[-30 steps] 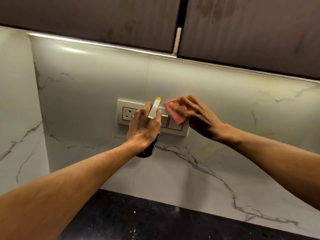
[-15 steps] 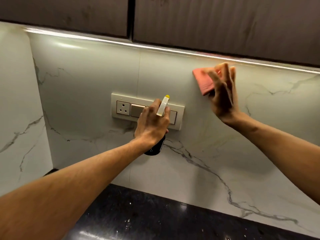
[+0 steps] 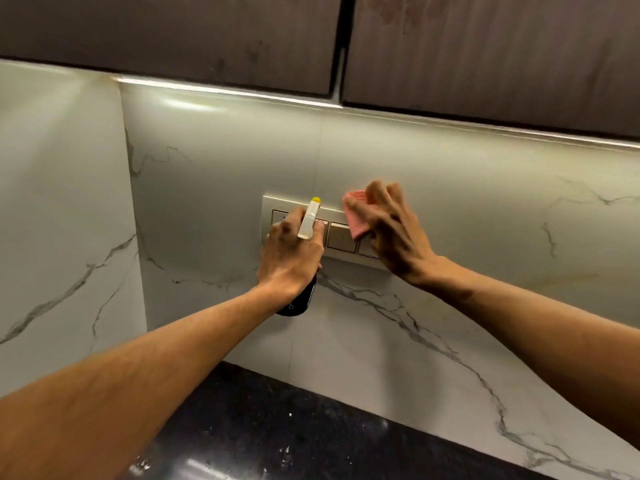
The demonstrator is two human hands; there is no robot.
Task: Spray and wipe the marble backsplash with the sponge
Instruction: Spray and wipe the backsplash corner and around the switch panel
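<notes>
Sponge (image 3: 356,216), pink and slightly blurred, lies flat against the wall at the right end of the switch plate (image 3: 341,238), just off the middle of the view toward 2 o'clock. Your right hand (image 3: 398,237) covers its right half, with the fingers bent over its top edge and clamped on it, pressing it against the plate and the marble backsplash (image 3: 467,202) behind. From the sponge, the hand lies at about 4 o'clock, and the forearm runs off toward 4 o'clock as well.

Your left hand (image 3: 291,254) is wrapped tight around the spray bottle (image 3: 309,221), in front of the left part of the plate. The white nozzle with its yellow tip rises from the fist toward 12 o'clock, and the dark body pokes out below the palm at 6 o'clock. The nozzle stands at 9 o'clock from the sponge, near it but not touching.

Dark cabinets (image 3: 173,32) hang along 12 o'clock, with a bright light strip (image 3: 225,90) under them. The black speckled desk (image 3: 277,431) lies at 6 o'clock, meeting the foot of the grey-veined marble.
</notes>
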